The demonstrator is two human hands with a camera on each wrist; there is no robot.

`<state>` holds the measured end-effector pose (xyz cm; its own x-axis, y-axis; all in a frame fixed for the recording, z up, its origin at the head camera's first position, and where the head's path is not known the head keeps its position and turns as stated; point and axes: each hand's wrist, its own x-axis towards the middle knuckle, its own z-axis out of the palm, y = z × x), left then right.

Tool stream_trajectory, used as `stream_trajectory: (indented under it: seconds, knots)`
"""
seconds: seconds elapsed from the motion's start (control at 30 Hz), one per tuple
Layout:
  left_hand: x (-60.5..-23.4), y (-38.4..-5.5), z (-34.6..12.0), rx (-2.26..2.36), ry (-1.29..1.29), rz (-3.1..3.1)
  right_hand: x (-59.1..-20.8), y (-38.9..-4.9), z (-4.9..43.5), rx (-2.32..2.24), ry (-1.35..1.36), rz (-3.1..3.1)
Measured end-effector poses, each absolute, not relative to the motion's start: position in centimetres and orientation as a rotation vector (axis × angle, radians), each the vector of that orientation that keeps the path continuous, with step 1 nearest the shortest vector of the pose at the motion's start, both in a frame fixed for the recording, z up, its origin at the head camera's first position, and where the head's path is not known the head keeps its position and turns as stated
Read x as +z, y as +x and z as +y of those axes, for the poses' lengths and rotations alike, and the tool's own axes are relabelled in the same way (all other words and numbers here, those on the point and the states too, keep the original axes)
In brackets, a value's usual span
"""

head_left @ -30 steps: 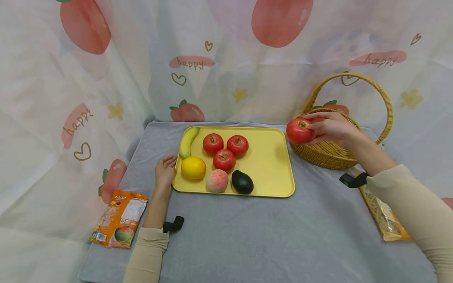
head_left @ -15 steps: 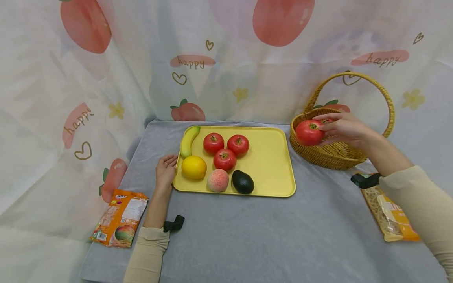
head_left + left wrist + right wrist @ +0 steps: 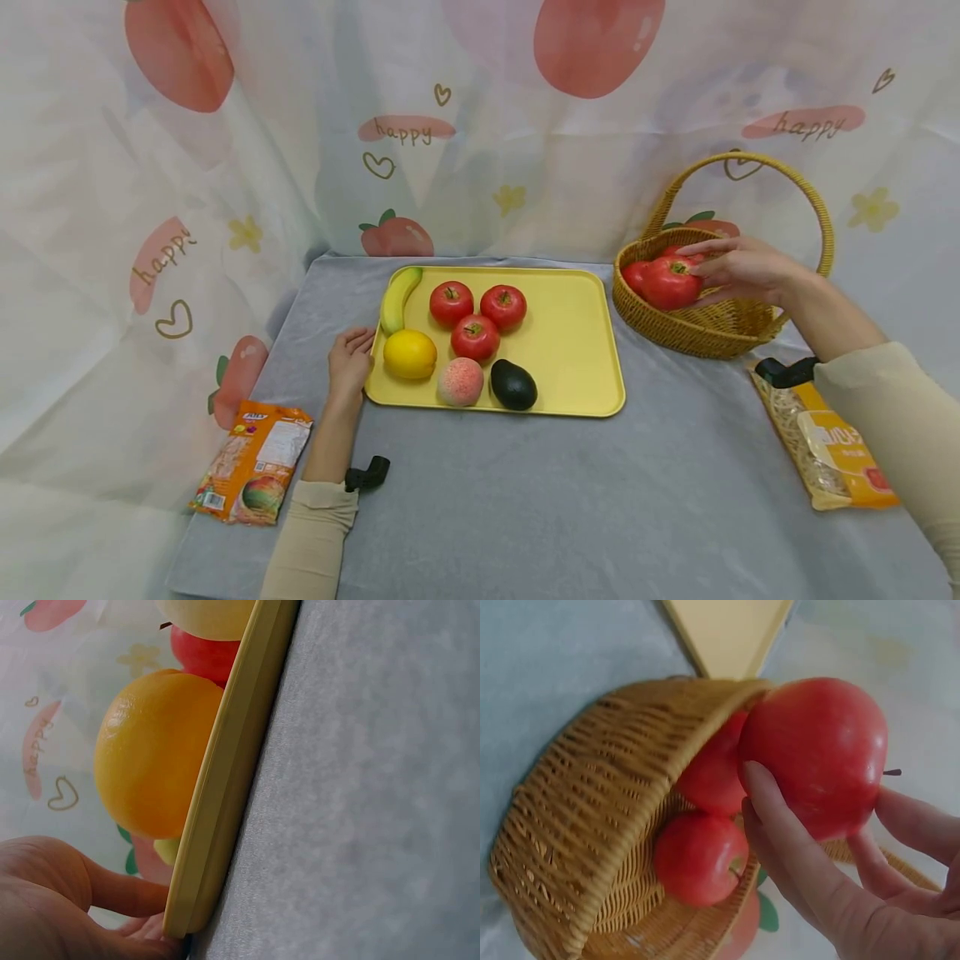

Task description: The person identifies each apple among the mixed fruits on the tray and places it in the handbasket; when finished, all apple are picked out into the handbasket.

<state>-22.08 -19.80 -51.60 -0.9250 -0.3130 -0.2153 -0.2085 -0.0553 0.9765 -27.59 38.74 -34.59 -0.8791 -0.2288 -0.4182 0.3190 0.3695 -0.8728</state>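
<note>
My right hand (image 3: 746, 271) holds a red apple (image 3: 671, 283) by its side, over the mouth of the wicker basket (image 3: 697, 337). Two more red apples lie inside; one apple (image 3: 702, 858) shows plainly in the right wrist view, the other is partly covered by the held apple. At the left edge of the yellow tray (image 3: 570, 333), my left hand (image 3: 350, 364) holds the rim between thumb and fingers. On that tray are several red apples (image 3: 476, 337), a banana (image 3: 401, 300), a yellow lemon-like fruit (image 3: 410, 355), a peach (image 3: 461, 382) and an avocado (image 3: 513, 385).
An orange snack bag (image 3: 255, 462) lies at the table's left side. Below my right forearm is an orange-and-clear food packet (image 3: 825, 450), partly covered by the sleeve. The basket's tall handle (image 3: 821, 217) arches above its mouth. A printed curtain (image 3: 480, 167) hangs behind the grey table (image 3: 525, 500).
My right hand has carried the apple rightward, from the basket's left rim to over its mouth. An apple inside the basket now shows left of the held one. My left hand has stayed put.
</note>
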Motion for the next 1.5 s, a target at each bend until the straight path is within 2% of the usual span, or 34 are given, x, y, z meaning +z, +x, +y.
stream_trajectory:
  seconds: [0.53, 1.5]
  knots:
    - [-51.8, -22.3, -20.0, -2.159, 0.582, -2.091, -36.1, -28.2, 40.9, -1.450, 0.115, 2.132]
    - [-51.6, -22.1, -20.0, -2.168, 0.596, -2.095, -38.8, -30.6, 41.6, -1.186, 0.117, 2.080]
